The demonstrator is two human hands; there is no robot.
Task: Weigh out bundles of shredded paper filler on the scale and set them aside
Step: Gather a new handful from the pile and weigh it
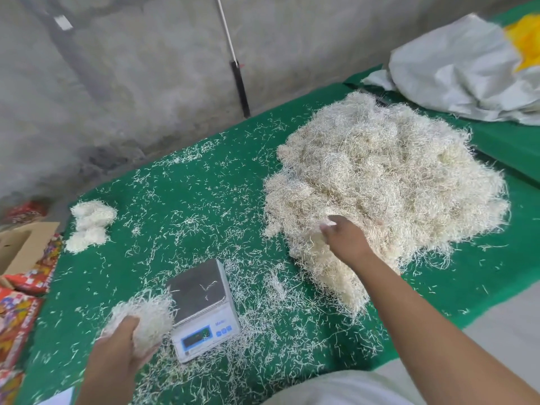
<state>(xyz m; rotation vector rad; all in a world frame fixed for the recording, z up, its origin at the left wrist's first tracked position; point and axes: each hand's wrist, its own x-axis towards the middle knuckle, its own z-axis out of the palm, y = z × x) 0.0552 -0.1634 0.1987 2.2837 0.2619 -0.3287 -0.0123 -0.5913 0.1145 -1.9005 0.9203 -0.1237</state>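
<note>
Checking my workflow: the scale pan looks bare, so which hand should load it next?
Left. The left hand already grips a cream shredded-paper bundle right beside the white digital scale; the right hand is off at the big shredded-paper heap.

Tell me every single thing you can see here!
Big paper pile: one, cream, right side of mat.
Scale: one, silver and white, front middle.
Paper bundles: two or so, white, far left.
Mat: one, green, strewn with paper bits.
Sack: one, grey, back right.
Cardboard box: one, brown, left edge.
Left hand: grips a paper bundle.
Right hand: reaches into the big pile.
</note>
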